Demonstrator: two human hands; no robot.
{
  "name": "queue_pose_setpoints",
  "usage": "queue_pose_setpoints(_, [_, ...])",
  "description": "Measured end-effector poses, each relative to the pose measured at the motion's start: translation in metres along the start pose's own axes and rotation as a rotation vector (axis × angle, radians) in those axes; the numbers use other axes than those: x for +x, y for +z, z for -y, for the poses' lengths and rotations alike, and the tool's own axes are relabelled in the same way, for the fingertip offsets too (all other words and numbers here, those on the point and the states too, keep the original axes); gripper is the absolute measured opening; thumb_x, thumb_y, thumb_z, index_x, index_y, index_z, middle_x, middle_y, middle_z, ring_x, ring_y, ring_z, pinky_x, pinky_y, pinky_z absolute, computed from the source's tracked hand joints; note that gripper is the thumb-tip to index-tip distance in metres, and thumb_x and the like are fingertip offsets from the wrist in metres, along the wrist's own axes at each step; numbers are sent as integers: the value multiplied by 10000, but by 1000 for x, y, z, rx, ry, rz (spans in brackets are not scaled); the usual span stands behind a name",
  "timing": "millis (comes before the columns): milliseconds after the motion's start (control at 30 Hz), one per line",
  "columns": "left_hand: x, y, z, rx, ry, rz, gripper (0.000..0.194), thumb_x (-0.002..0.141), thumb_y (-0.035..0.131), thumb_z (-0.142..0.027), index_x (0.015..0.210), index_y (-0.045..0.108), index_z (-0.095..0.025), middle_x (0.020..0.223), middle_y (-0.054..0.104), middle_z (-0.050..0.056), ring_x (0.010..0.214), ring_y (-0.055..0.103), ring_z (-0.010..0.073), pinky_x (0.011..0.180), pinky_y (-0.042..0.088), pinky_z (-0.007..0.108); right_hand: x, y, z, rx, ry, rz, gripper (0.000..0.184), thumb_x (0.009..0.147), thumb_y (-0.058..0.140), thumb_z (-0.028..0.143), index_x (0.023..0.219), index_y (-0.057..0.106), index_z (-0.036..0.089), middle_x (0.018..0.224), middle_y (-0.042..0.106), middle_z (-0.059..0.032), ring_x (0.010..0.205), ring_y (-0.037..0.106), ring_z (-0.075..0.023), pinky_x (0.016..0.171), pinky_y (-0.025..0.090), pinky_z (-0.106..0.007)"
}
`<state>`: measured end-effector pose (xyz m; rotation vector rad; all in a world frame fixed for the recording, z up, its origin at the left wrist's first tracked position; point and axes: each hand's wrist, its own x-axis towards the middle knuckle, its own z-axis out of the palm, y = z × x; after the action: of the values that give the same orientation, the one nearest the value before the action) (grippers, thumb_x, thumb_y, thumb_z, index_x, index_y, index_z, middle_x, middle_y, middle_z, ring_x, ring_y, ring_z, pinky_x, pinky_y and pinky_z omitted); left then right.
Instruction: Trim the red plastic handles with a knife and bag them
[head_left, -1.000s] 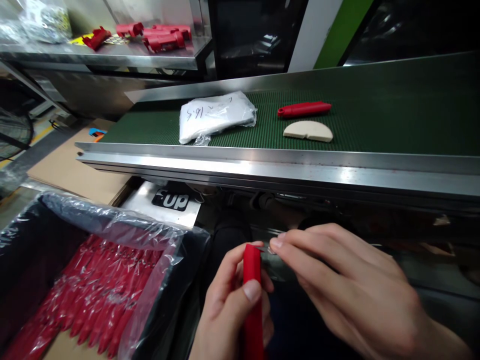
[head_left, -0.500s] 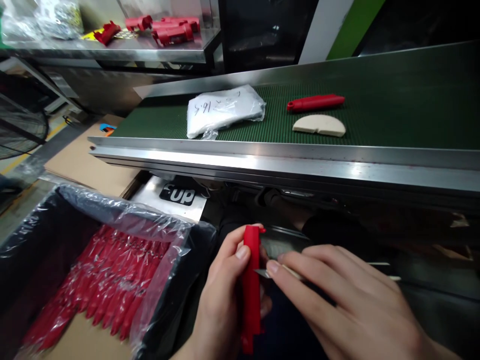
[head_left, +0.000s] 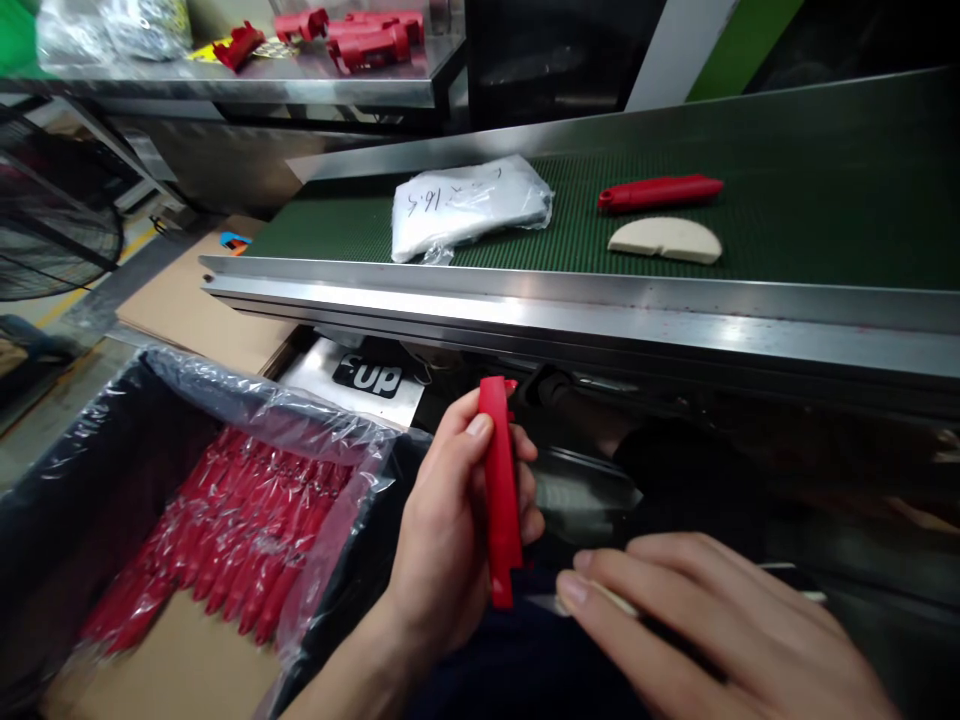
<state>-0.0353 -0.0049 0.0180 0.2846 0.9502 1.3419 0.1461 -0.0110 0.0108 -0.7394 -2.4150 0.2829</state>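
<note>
Bright overhead light; glare on steel conveyor rail (head_left: 675, 330); dim beneath; wide-angle bending at edges; slight blur.

A single head-worn camera looks forward and steeply down from just above the person's lap. The left hand (head_left: 450, 520) and right hand (head_left: 720, 630) fill the lower centre and lower right of the frame, very near the lens. The conveyor belt (head_left: 825, 190) crosses the upper half, its steel edge (head_left: 570, 310) running slightly tilted from left to right. A lined box (head_left: 97, 470) sits lower left, and a steel shelf (head_left: 247, 90) lies farthest off, upper left.
</note>
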Motion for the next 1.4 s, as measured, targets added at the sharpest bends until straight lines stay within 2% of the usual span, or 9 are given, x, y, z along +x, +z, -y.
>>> queue_pose_setpoints(100, [-2,0,0,19,4,14,214,933,568,-299,1133,517,-241,871,525,7,580,428,84,480,390,173,0,-12,-14,63,31,-19,361,920,495,42,1225,628,182,1156,630,-67,1043,588,-202,836,490,-325])
queue_pose_setpoints(200, [-9,-4,4,94,-55,88,312,869,683,-252,1131,514,-261,846,518,-16,552,426,63,476,392,163,12,-20,-28,23,0,5,464,874,527,5,1311,575,155,1187,592,-98,1098,565,-209,863,485,-316])
queue_pose_setpoints(400, [-24,-6,12,193,-104,119,333,836,738,-316,1092,535,-250,811,525,-16,512,424,45,464,394,154,32,-17,-30,-107,19,-38,355,902,526,22,1219,637,134,1081,647,-107,990,576,-226,792,461,-365])
queue_pose_setpoints(900, [-26,-4,12,197,-134,81,348,826,745,-327,1105,546,-259,792,525,-23,485,443,46,454,389,154,28,-10,-32,-101,-4,-37,336,909,534,34,1212,651,124,1065,657,-98,959,582,-227,760,460,-355])
queue_pose_setpoints(1000, [-28,-5,11,151,-179,140,336,819,757,-351,1075,556,-265,778,529,-24,469,450,43,442,386,142,26,-11,-42,-129,34,-67,386,891,553,11,1241,635,151,1072,659,-86,956,592,-218,782,479,-353])
queue_pose_setpoints(1067, [-29,-6,12,93,-219,218,324,808,771,-377,1041,572,-269,781,532,-21,465,436,33,432,368,122,24,-13,-49,-120,124,-154,420,877,568,4,1257,630,172,1083,653,-81,938,609,-206,797,492,-347])
queue_pose_setpoints(1167, [-28,-7,14,-1,-239,278,283,828,748,-347,1054,589,-291,827,545,-16,483,413,23,438,384,105,21,-16,-50,-7,213,-192,431,874,562,-1,1259,630,180,1120,634,-84,963,617,-193,804,507,-323])
queue_pose_setpoints(1267, [-25,-8,16,-86,-231,292,223,872,678,-304,1079,596,-295,882,545,-10,501,407,21,438,408,101,21,-18,-39,62,136,-104,400,871,525,-31,1216,649,130,1095,628,-104,1015,597,-187,809,513,-293])
queue_pose_setpoints(1400, [-25,-8,14,-105,-269,313,215,904,611,-292,1117,588,-281,885,526,4,501,397,23,429,404,94,25,-17,-27,55,67,-102,337,871,529,-19,1155,672,97,1038,646,-112,998,588,-183,826,514,-291])
